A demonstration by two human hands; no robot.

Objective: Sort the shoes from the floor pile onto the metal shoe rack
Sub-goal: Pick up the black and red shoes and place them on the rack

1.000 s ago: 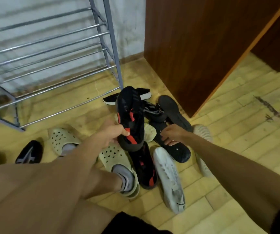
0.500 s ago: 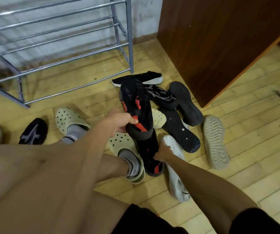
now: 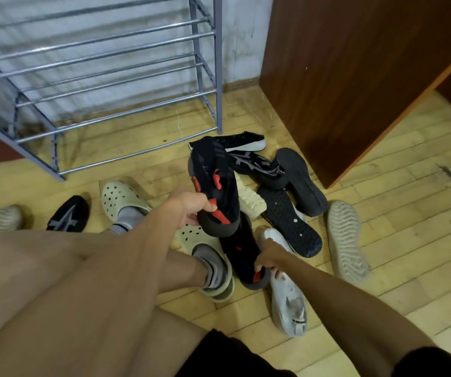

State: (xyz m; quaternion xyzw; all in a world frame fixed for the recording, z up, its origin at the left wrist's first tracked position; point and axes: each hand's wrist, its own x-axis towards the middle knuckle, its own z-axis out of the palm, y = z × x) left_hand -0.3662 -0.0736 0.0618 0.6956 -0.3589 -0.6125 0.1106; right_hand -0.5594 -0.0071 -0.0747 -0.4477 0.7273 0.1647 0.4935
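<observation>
My left hand [image 3: 191,208] grips the heel of a black sneaker with red accents [image 3: 215,183] and holds it above the floor pile, toe pointing toward the metal shoe rack [image 3: 115,47]. Its matching black-and-red sneaker [image 3: 242,257] lies on the floor below, and my right hand [image 3: 269,258] grips it at the heel. A white sneaker [image 3: 289,303] lies right beside that hand. No shoes are on the rack's bars.
The pile holds a black slip-on with white sole [image 3: 242,141], black soles turned up [image 3: 299,180], a black perforated sole [image 3: 291,221] and a grey sole [image 3: 345,240]. My feet wear cream clogs [image 3: 122,198]. A brown cabinet [image 3: 355,72] stands right.
My right hand left the black perforated sole, moved toward me and took hold of the second black-and-red sneaker's heel. The left hand keeps holding the first one; the view shifted closer to the rack.
</observation>
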